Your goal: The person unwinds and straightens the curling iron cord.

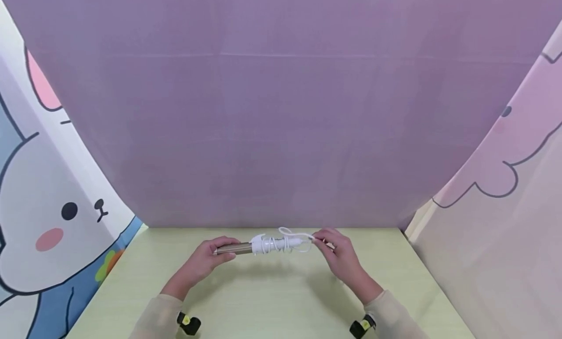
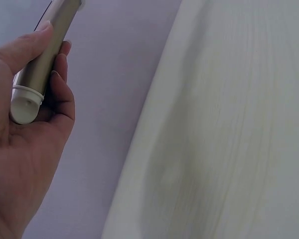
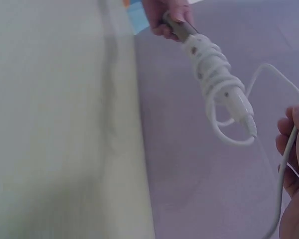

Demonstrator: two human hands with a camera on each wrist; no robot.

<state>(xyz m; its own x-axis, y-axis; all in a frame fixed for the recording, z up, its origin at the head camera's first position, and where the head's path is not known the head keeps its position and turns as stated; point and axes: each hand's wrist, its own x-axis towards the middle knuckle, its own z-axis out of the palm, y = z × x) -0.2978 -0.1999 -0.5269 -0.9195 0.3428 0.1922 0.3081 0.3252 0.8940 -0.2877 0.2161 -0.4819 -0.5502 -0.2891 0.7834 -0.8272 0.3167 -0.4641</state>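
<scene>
A hair styling iron with a bronze barrel and a white handle is held level above the table. Its white cord is wound in several turns round the handle. My left hand grips the barrel, thumb on one side and fingers curled on the other; the white end cap shows near the palm in the left wrist view. With thumb and fingers, my right hand pinches a loose stretch of the cord, just beyond the handle's end. A loop of cord stands up between handle and hand.
Below the hands lies the pale wood-patterned table. A purple cloth hangs behind it. Printed cartoon cloths flank it, a rabbit-like figure at left and a pink one at right. Both wrists carry black straps.
</scene>
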